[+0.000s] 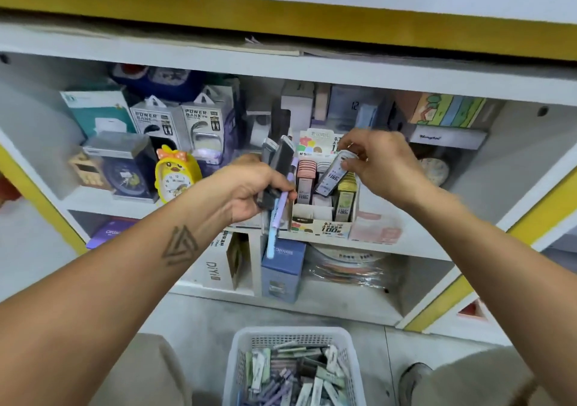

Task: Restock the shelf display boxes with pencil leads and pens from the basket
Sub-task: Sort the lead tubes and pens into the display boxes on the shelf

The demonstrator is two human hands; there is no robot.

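A: What is held on the left?

B: A bundle of dark lead cases and a lilac pen is clasped in the left hand, fingers curled round it. It seems to be kept there as a ready supply, so that pieces can be taken off one by one.

A: And to the right?

B: One lead case is pinched by the right hand and held tilted over the display box, between the pink row and the yellow-green row. It is probably angled so as to be slid into a slot. Whether it touches the box cannot be told.

A: The surroundings?

B: The box is carried on a white shelf edged in yellow, among clocks and power banks. More stock is left in the white basket on the grey floor below.
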